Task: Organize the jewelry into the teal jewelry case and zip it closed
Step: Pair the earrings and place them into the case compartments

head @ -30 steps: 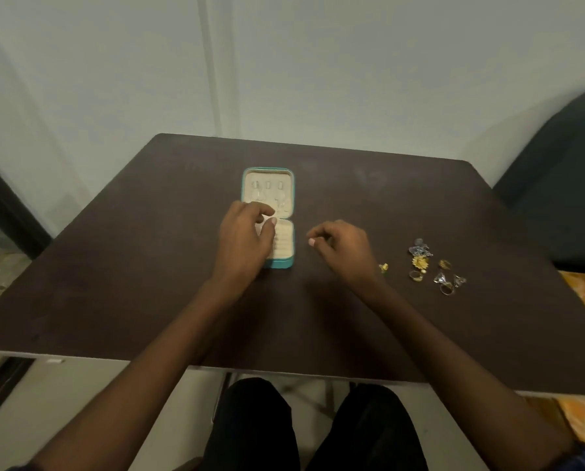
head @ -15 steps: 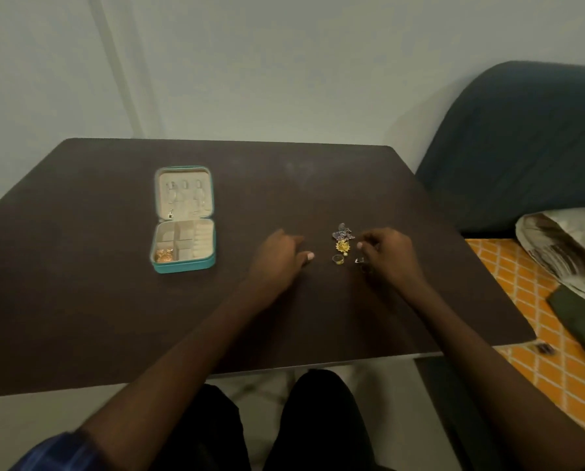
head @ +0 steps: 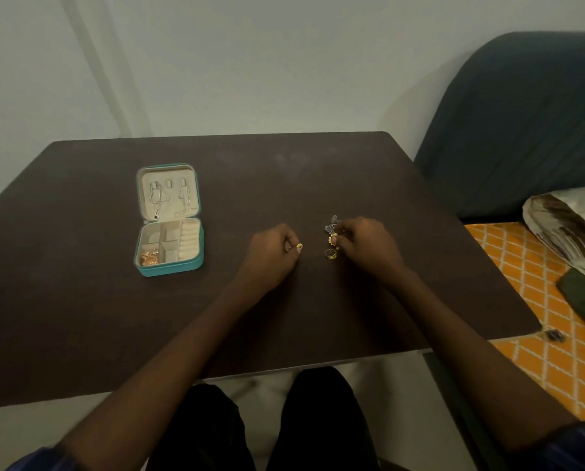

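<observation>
A dark brown square table [head: 80, 300] held an open teal zip-around jewelry case [head: 168, 220], well left of both hands. The left hand [head: 270, 256] pinched a small gold ring [head: 299, 246]; the right hand [head: 365, 244] curled over a cluster of gold and silver jewelry [head: 332, 234], beside a dark loose ring [head: 330, 254].

The person wears dark blue sleeves [head: 36, 460] pushed up past the elbows, leaving both forearms bare, and black trousers [head: 321, 423]. The left hand [head: 270, 256] and right hand [head: 365, 246] are ungloved.
</observation>
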A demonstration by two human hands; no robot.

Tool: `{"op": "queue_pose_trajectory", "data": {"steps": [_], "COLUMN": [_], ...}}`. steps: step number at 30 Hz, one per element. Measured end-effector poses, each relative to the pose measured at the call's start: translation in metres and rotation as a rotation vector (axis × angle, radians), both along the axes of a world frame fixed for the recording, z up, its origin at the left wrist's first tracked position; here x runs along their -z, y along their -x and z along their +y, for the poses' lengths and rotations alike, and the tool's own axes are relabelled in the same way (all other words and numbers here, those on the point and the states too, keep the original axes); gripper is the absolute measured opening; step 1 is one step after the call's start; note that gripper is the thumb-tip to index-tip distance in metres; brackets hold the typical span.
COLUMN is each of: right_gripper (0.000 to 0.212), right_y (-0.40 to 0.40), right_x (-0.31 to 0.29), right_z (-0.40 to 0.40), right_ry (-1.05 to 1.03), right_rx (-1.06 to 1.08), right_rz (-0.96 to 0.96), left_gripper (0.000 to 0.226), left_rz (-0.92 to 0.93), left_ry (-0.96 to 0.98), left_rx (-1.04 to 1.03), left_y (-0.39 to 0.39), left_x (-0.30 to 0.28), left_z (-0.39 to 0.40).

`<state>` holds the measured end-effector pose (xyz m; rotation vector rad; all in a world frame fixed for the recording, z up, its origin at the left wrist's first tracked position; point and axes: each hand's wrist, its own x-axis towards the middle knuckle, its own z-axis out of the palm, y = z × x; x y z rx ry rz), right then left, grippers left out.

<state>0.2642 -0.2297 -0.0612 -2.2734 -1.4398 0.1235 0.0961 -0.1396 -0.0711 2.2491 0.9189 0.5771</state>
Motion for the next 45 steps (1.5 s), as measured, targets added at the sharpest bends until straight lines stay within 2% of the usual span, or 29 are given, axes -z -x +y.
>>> {"op": "queue_pose_trajectory", "data": {"steps": [3,5,11,17,21,25,31,33,40,43,45], "right_gripper": [0.022,0.017,0.012,0.023,0.016,0.01,0.012,0.014,0.013,0.017,0.019], "right_y": [0.0,-0.001,-0.005,-0.005,-0.006,-0.007,-0.008,-0.009,-0.018,-0.017,-0.012], "right_x": [0.002,0.002,0.004,0.0,-0.001,-0.002,-0.01,-0.012,-0.001,0.001,0.0], "right_z": [0.004,0.005,0.003,-0.002,-0.003,-0.005,-0.008,-0.008,-0.007,-0.008,-0.009], "right_ry": [0.012,0.013,0.024,0.023,0.07,-0.053,-0.133,-0.127,0.13,0.168,0.087], "right_rx": [-0.014,-0.015,-0.021,-0.025,-0.029,0.0,0.024,0.032,0.006,-0.012,-0.019], "right_rz": [-0.017,-0.02,0.008,-0.037,-0.075,0.07,0.184,0.108,-0.322,-0.379,-0.39], "left_gripper": [0.024,0.03,0.02,0.015,0.013,0.015,0.01,0.01,0.02,0.022,0.024], "left_rz": [-0.008,0.037,-0.012,-0.05,-0.058,-0.078,-0.093,-0.09,-0.082,-0.095,-0.099], "left_ry": [-0.001,-0.013,0.07,0.083,0.1,0.095,0.11,0.102,0.111,0.128,0.125], "left_rx": [0.005,0.024,0.007,0.002,-0.015,-0.011,-0.009,-0.002,0.042,0.03,0.015], "left_y": [0.002,0.002,0.003,0.006,0.008,0.01,0.01,0.009,0.013,0.015,0.014], "left_x": [-0.003,-0.005,-0.004,-0.01,-0.011,-0.013,-0.013,-0.014,-0.015,-0.013,-0.012], "left_z": [-0.002,-0.001,0.001,-0.002,-0.003,-0.004,-0.008,-0.009,-0.007,-0.005,-0.005]}}
